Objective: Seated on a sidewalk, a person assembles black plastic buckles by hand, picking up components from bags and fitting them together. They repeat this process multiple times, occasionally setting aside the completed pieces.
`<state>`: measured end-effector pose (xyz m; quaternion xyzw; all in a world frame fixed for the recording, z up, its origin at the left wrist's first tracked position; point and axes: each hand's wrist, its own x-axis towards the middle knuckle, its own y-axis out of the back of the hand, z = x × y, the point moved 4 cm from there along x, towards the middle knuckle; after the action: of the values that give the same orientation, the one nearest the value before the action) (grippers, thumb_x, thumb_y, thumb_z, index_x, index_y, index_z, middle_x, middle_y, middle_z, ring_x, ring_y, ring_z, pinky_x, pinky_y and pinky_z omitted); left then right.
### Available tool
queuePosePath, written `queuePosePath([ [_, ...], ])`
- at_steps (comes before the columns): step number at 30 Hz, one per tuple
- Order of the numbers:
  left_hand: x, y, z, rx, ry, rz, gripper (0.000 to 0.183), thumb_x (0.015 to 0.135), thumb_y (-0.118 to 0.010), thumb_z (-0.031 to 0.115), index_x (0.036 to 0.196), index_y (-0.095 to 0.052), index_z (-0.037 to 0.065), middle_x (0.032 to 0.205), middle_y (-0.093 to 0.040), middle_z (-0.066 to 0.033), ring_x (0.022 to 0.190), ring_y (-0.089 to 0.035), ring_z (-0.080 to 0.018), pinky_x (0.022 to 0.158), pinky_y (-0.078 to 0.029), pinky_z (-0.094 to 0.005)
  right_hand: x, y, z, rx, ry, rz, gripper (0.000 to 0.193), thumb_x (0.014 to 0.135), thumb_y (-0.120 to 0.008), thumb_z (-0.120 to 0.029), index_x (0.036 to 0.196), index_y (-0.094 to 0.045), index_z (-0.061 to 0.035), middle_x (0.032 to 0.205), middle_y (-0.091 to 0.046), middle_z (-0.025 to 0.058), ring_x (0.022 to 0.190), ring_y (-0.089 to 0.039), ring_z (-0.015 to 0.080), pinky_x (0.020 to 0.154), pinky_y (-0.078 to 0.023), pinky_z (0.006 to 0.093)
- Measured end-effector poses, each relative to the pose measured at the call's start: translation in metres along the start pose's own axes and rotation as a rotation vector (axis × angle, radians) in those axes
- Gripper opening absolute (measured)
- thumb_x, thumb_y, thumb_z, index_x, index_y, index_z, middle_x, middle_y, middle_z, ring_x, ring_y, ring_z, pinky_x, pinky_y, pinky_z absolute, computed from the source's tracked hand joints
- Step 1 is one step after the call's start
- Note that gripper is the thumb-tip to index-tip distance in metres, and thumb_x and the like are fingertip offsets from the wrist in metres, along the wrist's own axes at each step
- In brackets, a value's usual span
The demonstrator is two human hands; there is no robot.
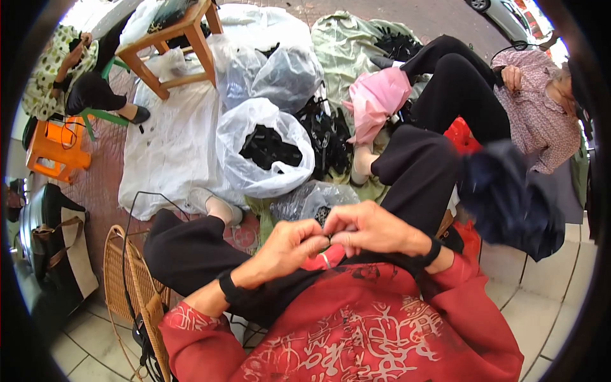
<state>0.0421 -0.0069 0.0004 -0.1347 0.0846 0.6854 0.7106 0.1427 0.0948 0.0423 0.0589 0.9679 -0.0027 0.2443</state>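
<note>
My left hand (294, 242) and my right hand (364, 228) meet over my lap, fingertips pinched together and touching. Whatever small thing they hold between them, if anything, is too small and hidden to name. Just beyond my hands lies a clear plastic bag (310, 198) with dark pieces inside. Farther off, an open white plastic bag (230, 137) holds a heap of black pieces (272, 149). To its right, more black strap-like pieces (323, 137) are piled on the ground.
A wooden stool (170, 38) stands on white sheeting (167, 159) at the far left. Full plastic bags (286, 76) sit beside it. One person (538, 105) sits at right near a pink bag (380, 102); another (70, 70) sits far left by an orange stool (57, 146). A wicker basket (121, 280) is near my left.
</note>
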Motion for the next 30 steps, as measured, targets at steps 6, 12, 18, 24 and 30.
queuePosePath([
  [6,0.027,0.07,-0.007,-0.116,-0.041,0.359,0.024,0.086,-0.049,0.019,0.103,-0.049,0.003,0.094,-0.053,-0.0034,0.088,-0.047,-0.0084,0.076,-0.039,-0.0242,0.042,0.051,0.039,-0.057,-0.022,0.207,0.008,0.077,-0.055,-0.004,0.084,-0.053,-0.0002,0.066,-0.054,0.0018,0.052,-0.052,0.0064,0.045,-0.041,0.0191],
  [12,0.021,0.1,0.014,-0.496,0.009,0.409,0.024,0.085,-0.051,0.02,0.102,-0.05,0.003,0.09,-0.057,-0.008,0.078,-0.056,-0.0144,0.067,-0.046,-0.0269,0.05,0.093,0.114,0.422,-0.197,0.502,0.009,0.076,-0.056,-0.009,0.083,-0.053,-0.0036,0.062,-0.053,0.0018,0.049,-0.052,0.0085,0.046,-0.043,0.0215],
  [18,0.029,0.125,0.036,-0.471,-0.136,0.464,0.023,0.086,-0.05,0.018,0.102,-0.05,0.002,0.087,-0.058,-0.0081,0.074,-0.057,-0.0137,0.063,-0.047,-0.0267,0.104,0.124,0.172,0.683,-0.247,0.832,0.014,0.076,-0.055,-0.007,0.089,-0.051,-0.0066,0.074,-0.055,0.0031,0.06,-0.054,0.0137,0.048,-0.045,0.0268],
  [24,0.011,0.153,0.025,-0.61,-0.143,0.62,0.02,0.085,-0.052,0.017,0.098,-0.051,0.003,0.083,-0.059,-0.0071,0.068,-0.056,-0.0108,0.059,-0.047,-0.0237,0.149,0.138,0.196,0.39,-0.298,1.026,0.023,0.072,-0.062,-0.013,0.093,-0.054,-0.0047,0.078,-0.057,0.0059,0.068,-0.054,0.0147,0.057,-0.045,0.0264],
  [30,-0.01,0.153,0.024,-0.632,-0.141,0.659,0.021,0.085,-0.05,0.015,0.1,-0.05,0.001,0.084,-0.058,-0.0064,0.068,-0.055,-0.0092,0.06,-0.046,-0.0235,0.193,0.097,0.141,0.38,0.062,0.736,0.018,0.078,-0.054,-0.012,0.09,-0.056,0.0005,0.074,-0.059,0.006,0.064,-0.057,0.0139,0.056,-0.047,0.0252],
])
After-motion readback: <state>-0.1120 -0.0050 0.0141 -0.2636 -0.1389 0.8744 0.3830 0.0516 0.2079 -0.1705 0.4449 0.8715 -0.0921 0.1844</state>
